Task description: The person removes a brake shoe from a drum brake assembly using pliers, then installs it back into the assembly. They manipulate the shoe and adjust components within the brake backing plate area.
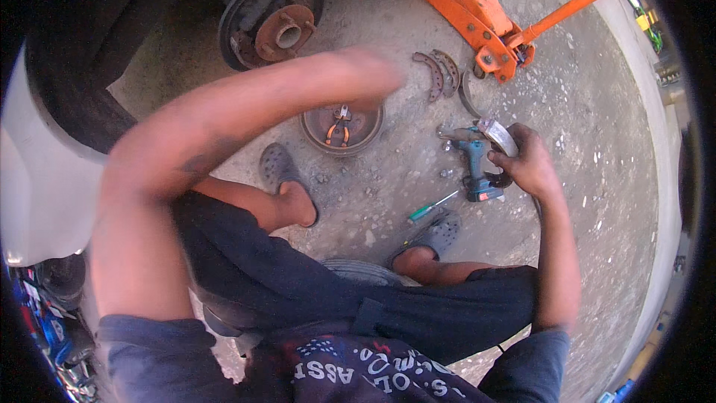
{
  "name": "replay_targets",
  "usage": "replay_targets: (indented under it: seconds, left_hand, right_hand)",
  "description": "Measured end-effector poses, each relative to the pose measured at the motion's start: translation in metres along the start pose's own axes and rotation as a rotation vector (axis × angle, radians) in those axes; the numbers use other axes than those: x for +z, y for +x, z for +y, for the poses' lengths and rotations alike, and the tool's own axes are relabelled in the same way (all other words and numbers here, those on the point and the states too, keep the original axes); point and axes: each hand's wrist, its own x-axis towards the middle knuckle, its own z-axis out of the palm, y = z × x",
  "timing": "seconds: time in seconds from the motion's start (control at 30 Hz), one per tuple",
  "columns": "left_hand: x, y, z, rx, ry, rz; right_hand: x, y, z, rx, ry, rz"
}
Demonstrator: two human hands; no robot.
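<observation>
My right hand [531,160] is closed on a curved brake shoe [498,136], its pale metal face turned up, above a teal cordless power tool [473,164] lying on the ground. My left hand [373,75] is smeared by motion, so its fingers cannot be made out. It hovers between the brake drum [306,125] and a pair of worn brake shoes [438,75] on the ground. Orange-handled pliers [339,130] rest inside the drum, which my left forearm partly covers. A thin curved metal piece [467,95] lies beside the worn shoes.
A rusty wheel hub [280,32] with its backing plate sits on the vehicle at upper left. An orange floor jack [488,22] stands at the far side, handle reaching right. A green-handled screwdriver [425,211] lies by my right shoe [436,235]. I sit on a tire [365,272].
</observation>
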Motion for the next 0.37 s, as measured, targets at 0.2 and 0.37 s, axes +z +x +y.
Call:
replay_targets:
  seconds: [0.2,0.37]
  left_hand:
    - [0.123,-0.034,-0.068,-0.145,-0.265,-0.368]
    - [0.206,0.026,-0.106,-0.286,-0.313,-0.154]
  right_hand:
    - [0.012,-0.004,-0.005,0.124,0.024,-0.139]
    - [0.051,0.012,0.0,0.153,0.143,-0.178]
